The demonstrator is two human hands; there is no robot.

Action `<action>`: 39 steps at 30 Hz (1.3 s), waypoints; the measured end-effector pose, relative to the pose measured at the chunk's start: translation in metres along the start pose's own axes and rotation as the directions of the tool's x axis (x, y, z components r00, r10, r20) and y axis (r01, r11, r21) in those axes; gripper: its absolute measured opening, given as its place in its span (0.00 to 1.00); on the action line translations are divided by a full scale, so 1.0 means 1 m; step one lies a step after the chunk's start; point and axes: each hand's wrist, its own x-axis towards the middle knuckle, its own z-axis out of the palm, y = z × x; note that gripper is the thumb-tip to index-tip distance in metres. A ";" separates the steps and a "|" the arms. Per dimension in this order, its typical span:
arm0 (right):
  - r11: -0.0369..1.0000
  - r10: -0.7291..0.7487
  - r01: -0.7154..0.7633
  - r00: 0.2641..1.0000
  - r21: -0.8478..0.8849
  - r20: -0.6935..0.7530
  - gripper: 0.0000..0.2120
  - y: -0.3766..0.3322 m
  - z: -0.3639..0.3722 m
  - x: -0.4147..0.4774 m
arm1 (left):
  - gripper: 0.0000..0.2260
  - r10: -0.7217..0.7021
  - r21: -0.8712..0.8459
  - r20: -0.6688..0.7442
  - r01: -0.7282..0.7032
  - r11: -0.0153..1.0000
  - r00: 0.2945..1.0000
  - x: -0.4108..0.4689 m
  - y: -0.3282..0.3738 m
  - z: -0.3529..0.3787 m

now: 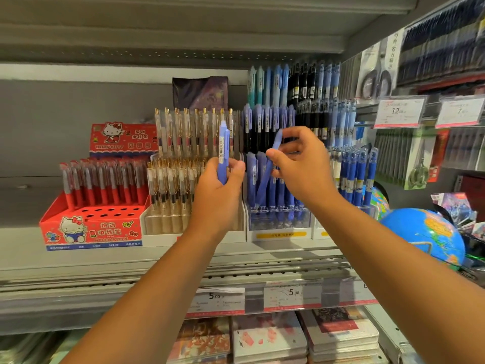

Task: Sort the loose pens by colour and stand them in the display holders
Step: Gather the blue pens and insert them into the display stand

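Left hand [217, 191]: fingers curled round upright blue pens [223, 149], gripping them by the lower barrel, clip ends up; whether one pen or two cannot be told.
Right hand [301, 164]: thumb and fingertips pinching a tilted blue pen [265, 181] near its upper end. The pen leans up to the right, and its lower end reaches down among the pens standing in the blue-pen holder [278, 225].
Blue-pen holder: clear, tiered, directly behind and below the right hand, rows of matching blue pens upright in it.
Gold-clip pen holder [168, 185]: clear pens, behind the left hand.
Red cartoon-cat box [91, 229]: red pens, far left, open holes at the front.
Globe [420, 232]: lower right.
Shelf [78, 261]: carries all the holders; price tags [292, 294] on its front edge.
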 end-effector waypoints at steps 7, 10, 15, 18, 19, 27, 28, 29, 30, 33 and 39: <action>0.981 -0.053 0.071 0.993 -0.180 0.103 0.13 0.009 0.014 -0.006 | 0.08 -0.078 -0.157 0.033 0.082 0.984 0.996 -0.001 0.003 0.002; 0.939 -0.073 0.141 0.973 -0.314 0.219 0.14 0.011 0.022 -0.010 | 0.08 -0.058 -0.186 0.061 0.069 0.980 0.996 -0.001 0.005 0.002; 0.933 -0.065 0.134 0.976 -0.335 0.209 0.14 0.012 0.021 -0.010 | 0.05 0.021 -0.136 0.095 -0.008 0.991 0.995 -0.002 0.003 0.000; 0.911 -0.078 0.165 0.969 -0.379 0.236 0.14 0.011 0.019 -0.012 | 0.04 0.032 -0.128 0.111 -0.018 0.992 0.993 -0.002 0.002 0.001; 0.895 -0.090 0.185 0.966 -0.406 0.243 0.14 0.010 0.018 -0.012 | 0.05 0.032 -0.126 0.116 -0.017 0.992 0.993 -0.003 0.002 0.001; 0.997 0.081 -0.081 0.994 0.000 0.076 0.10 -0.008 0.006 -0.014 | 0.04 0.028 -0.109 0.176 -0.008 0.994 0.984 -0.003 0.001 0.002; 0.990 0.111 -0.118 0.989 0.071 0.098 0.10 -0.011 0.005 -0.014 | 0.04 0.029 -0.102 0.196 -0.010 0.995 0.980 -0.003 0.001 0.002; 0.985 0.121 -0.134 0.986 0.106 0.116 0.11 -0.014 0.004 -0.014 | 0.04 0.030 -0.093 0.218 -0.010 0.996 0.975 -0.003 0.000 0.002; 0.983 0.121 -0.136 0.984 0.121 0.128 0.12 -0.017 0.003 -0.015 | 0.04 0.030 -0.084 0.242 -0.010 0.996 0.970 -0.003 0.000 0.002; 0.975 0.126 -0.149 0.981 0.163 0.146 0.13 -0.020 0.002 -0.016 | 0.05 0.033 -0.069 0.307 -0.012 0.998 0.951 -0.004 -0.001 0.002; 0.931 0.183 -0.221 0.972 0.290 0.150 0.08 -0.024 -0.003 -0.019 | 0.06 0.027 -0.092 0.289 -0.001 0.996 0.957 -0.006 -0.002 0.005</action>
